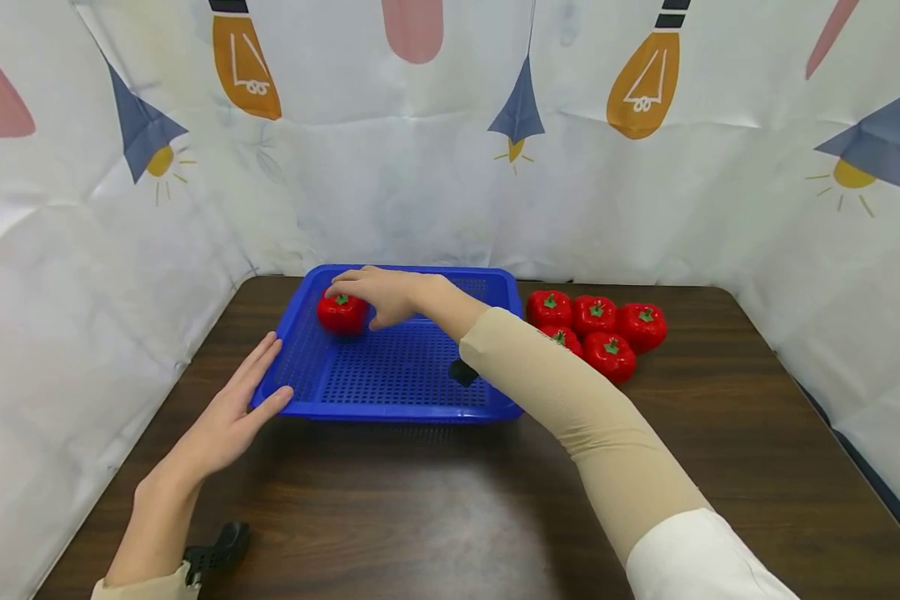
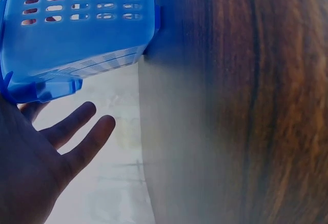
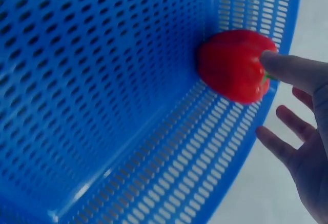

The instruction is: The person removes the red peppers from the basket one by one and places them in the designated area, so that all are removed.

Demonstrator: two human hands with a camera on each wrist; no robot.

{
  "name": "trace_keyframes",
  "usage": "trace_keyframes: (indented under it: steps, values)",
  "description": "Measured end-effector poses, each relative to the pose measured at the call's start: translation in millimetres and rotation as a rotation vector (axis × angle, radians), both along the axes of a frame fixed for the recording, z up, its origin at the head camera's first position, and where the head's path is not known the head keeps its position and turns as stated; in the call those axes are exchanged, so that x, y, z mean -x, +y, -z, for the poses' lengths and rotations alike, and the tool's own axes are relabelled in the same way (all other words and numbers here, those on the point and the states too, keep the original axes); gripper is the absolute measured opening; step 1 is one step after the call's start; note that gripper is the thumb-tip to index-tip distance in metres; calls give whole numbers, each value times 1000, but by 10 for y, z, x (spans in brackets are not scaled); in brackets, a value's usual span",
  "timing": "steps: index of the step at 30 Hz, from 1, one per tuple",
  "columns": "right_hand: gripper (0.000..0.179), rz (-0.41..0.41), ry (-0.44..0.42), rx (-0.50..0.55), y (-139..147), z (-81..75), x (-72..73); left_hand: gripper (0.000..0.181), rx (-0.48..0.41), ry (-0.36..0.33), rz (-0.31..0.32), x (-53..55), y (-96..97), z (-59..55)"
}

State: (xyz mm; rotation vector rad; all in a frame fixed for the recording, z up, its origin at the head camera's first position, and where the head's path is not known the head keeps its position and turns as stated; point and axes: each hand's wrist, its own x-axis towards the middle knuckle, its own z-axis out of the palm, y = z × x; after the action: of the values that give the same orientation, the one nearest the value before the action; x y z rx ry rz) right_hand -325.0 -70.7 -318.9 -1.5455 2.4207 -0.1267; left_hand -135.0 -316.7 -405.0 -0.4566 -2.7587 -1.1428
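A glossy red bell pepper [image 1: 342, 316] with a green stem sits in the far left corner of a blue plastic basket [image 1: 412, 412]. Over it is my right hand [image 1: 387, 293], fingers spread loosely; in the right wrist view a digit overlaps the pepper [image 3: 233, 67] near its stem. Whether it touches is unclear. At the basket's near left corner, my left hand [image 1: 228, 421] rests against the rim with fingers extended. The left wrist view shows that hand [image 2: 46, 162] beside the basket wall [image 2: 87, 39], some fingers partly hidden.
Several more red bell peppers [image 1: 610, 357] lie grouped on the brown wooden table [image 1: 720, 433], right of the basket; my right sleeve partly covers one. A patterned white curtain [image 1: 420, 192] surrounds the table's back and sides.
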Motion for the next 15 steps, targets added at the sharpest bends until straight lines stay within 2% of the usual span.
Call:
trace_keyframes:
  steps: [3, 10, 15]
  values:
    - [76, 9, 27, -16, -89, 45, 3, 71, 1, 5, 6, 1, 2, -1]
    - [72, 56, 19, -9, -244, 144, 56, 71, -1, 9, 10, 19, -11, -10]
    - [70, 61, 5, -1, -304, 253, 86, 71, -3, 2, 15, 14, -6, 8]
